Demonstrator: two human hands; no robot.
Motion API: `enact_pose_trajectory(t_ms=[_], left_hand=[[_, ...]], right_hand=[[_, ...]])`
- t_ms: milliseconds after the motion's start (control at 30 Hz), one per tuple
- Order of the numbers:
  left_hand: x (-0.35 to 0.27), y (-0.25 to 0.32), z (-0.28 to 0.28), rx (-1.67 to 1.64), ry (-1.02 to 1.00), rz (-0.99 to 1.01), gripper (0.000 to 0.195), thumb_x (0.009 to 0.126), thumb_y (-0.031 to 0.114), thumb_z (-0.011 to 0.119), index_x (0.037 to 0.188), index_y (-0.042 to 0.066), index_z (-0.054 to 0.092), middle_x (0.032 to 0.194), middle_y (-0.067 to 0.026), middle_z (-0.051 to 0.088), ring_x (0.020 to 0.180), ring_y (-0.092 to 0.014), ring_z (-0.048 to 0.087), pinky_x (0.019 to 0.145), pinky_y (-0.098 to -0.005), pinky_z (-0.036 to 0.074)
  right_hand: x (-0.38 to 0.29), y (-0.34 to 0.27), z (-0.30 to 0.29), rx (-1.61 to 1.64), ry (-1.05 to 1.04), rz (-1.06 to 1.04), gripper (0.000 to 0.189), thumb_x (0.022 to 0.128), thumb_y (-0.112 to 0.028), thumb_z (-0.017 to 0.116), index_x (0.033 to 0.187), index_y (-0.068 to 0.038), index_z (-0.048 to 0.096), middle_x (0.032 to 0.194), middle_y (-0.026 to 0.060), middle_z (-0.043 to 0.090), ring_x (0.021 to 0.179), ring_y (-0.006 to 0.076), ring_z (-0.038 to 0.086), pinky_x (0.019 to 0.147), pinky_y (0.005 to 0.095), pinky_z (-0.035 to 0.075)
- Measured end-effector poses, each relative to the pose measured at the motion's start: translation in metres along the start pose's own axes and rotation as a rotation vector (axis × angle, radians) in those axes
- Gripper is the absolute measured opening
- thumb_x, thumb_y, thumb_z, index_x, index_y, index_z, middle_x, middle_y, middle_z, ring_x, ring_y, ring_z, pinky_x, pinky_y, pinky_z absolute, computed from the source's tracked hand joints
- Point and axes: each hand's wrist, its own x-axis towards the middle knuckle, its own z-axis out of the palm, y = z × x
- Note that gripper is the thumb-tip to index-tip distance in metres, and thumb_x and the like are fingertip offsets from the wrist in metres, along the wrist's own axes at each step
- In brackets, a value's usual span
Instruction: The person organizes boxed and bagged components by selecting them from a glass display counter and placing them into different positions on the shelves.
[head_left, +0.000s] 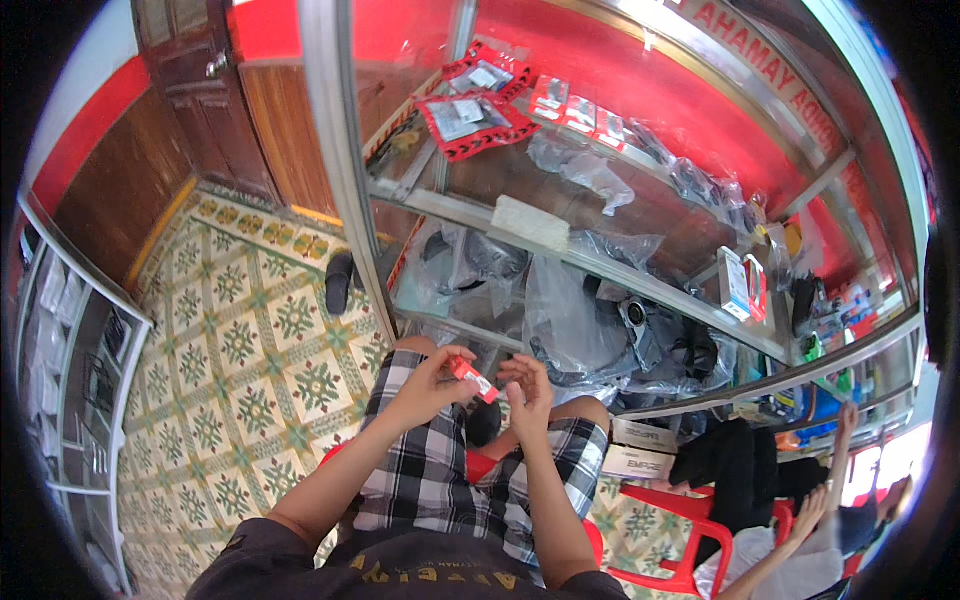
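Observation:
A small red-and-white box (475, 379) is gripped between the thumb and fingers of my left hand (435, 386), held above my lap. My right hand (529, 391) is just to the right of the box, apart from it, with its fingers slightly curled and spread and nothing in them. Before me stands a glass display cabinet (450, 199) with a metal frame. On its upper shelf are red-bordered packets (474, 120) and a row of red-and-white packs (580, 114). Parts in clear plastic bags (570, 315) fill the lower shelf.
A white block (529, 223) and two upright small boxes (733, 283) are on the cabinet's middle ledge. Two cartons (639, 448) sit by my right knee, near a red plastic chair (675, 540). Another person's hand (811, 510) is at right. A dark slipper (340, 283) lies on the tiled floor.

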Motion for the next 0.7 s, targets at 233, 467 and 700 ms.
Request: enact_pose_trajectory(t_ms=[233, 467, 700], left_hand=[[0.066, 0.157, 0.059, 0.475, -0.151, 0.544, 0.056, 0.068, 0.011, 0.077, 0.114, 0.01, 0.044, 0.11, -0.0034, 0.039, 0.11, -0.016, 0.045, 0.093, -0.0333, 0.043], [0.244, 0.24, 0.102, 1.169, 0.044, 0.81, 0.048, 0.071, 0.035, 0.074, 0.105, 0.006, 0.056, 0.101, -0.0093, 0.057, 0.099, -0.021, 0.052, 0.086, -0.0334, 0.04], [0.343, 0.234, 0.061, 1.382, -0.021, 0.949, 0.054, 0.069, 0.045, 0.073, 0.104, 0.007, 0.057, 0.095, -0.0144, 0.06, 0.089, -0.029, 0.058, 0.082, -0.0388, 0.044]], right_hand=[[-0.045, 0.116, -0.008, -0.053, -0.029, 0.41, 0.02, 0.083, -0.019, 0.064, 0.095, -0.003, 0.062, 0.076, 0.0056, 0.065, 0.069, 0.0115, 0.061, 0.064, 0.0251, 0.048], [-0.03, 0.101, 0.018, -0.125, -0.237, 0.347, 0.025, 0.083, -0.023, 0.064, 0.098, -0.003, 0.061, 0.076, 0.0096, 0.065, 0.068, 0.0151, 0.062, 0.063, 0.028, 0.05], [-0.028, 0.087, 0.022, -0.152, -0.235, 0.281, 0.023, 0.081, -0.023, 0.064, 0.093, -0.003, 0.06, 0.074, 0.0114, 0.065, 0.068, 0.0215, 0.065, 0.063, 0.0328, 0.051]])
